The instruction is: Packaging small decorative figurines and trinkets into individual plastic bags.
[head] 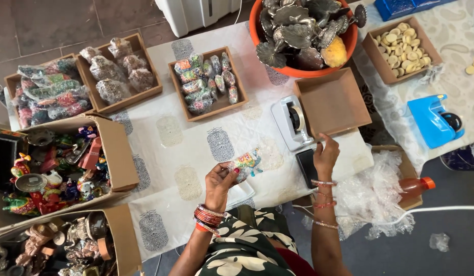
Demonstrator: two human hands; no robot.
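Wrapped figurine point(247, 162), a small painted elephant in clear plastic, sits in our left hand point(220, 182), fingers closed round its lower end, held above the white printed tablecloth point(165, 148). Going by size, we see first that cloth. Then comes the orange tub point(302, 70) of grey metal leaf pieces, then the big cardboard box point(116, 153) of loose painted figurines on our left. The empty brown tray point(333, 102) lies just beside the white tape dispenser point(292, 121). Our right hand point(326, 155) reaches to the dispenser's near end, thumb and forefinger pinched together there; we cannot tell whether tape is between them. The two hands are apart.
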